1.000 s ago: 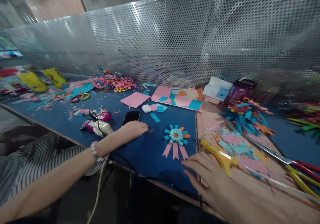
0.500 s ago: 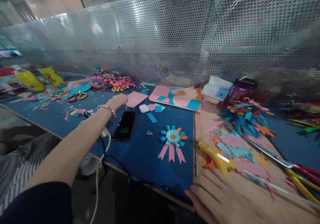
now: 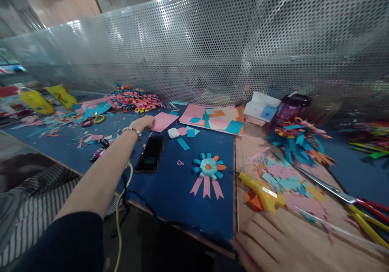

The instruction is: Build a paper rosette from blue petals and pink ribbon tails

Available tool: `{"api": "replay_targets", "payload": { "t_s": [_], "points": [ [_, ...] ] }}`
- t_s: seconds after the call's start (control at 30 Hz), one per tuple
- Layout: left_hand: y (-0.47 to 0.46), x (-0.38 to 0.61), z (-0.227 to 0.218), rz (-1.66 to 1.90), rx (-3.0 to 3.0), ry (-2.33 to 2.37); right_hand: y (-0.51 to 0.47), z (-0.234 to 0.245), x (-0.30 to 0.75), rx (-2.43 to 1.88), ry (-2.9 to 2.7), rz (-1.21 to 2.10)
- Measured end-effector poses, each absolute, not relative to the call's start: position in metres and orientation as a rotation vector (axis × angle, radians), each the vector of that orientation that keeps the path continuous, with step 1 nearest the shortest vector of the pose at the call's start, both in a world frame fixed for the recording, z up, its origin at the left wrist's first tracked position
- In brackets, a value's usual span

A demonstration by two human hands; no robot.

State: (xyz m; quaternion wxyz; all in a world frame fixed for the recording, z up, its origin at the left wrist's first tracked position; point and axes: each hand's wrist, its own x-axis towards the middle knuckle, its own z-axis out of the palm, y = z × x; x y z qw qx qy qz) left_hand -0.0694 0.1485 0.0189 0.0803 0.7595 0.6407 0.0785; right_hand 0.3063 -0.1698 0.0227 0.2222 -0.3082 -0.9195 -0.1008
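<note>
My left hand (image 3: 143,123) reaches out over the blue table, its fingers curled at the left edge of a pink sheet of paper (image 3: 165,122). What its fingertips hold, if anything, is hidden. A black phone (image 3: 150,154) lies just below that hand. My right hand (image 3: 267,239) rests flat at the front of the table, fingers stretched out, beside a yellow glue gun (image 3: 263,189) with a clear glue stick in its back. Left of the glue gun lies a paper rosette (image 3: 208,166) of blue and orange loops with pink ribbon tails.
Long scissors (image 3: 331,189) lie at right beside paper scraps (image 3: 287,179). Behind them are a blue paper bundle (image 3: 299,140) and a purple jar (image 3: 285,108). Stacked coloured sheets (image 3: 194,112) lie before a perforated metal screen (image 3: 197,57). A pale cable (image 3: 119,223) hangs over the front edge.
The view has shifted slightly. My left hand stays beside the pink sheet, its forearm swung a little to the right. My right hand remains flat near the glue gun.
</note>
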Motion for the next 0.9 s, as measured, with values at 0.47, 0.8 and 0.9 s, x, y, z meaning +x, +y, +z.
{"api": "replay_targets", "payload": {
  "t_s": [0.47, 0.8, 0.9],
  "points": [
    [0.060, 0.001, 0.045, 0.640, 2.319, 1.646, -0.153, 0.013, 0.300, -0.978, -2.404, -0.044],
    [-0.026, 0.066, 0.037, 0.634, 1.770, 0.578, -0.102, 0.031, 0.290, -1.254, -1.794, 1.086],
    [-0.031, 0.068, 0.038, 0.631, 1.744, 0.565, -0.098, 0.025, 0.287, -1.213, -1.708, 1.322]
  ]
}}
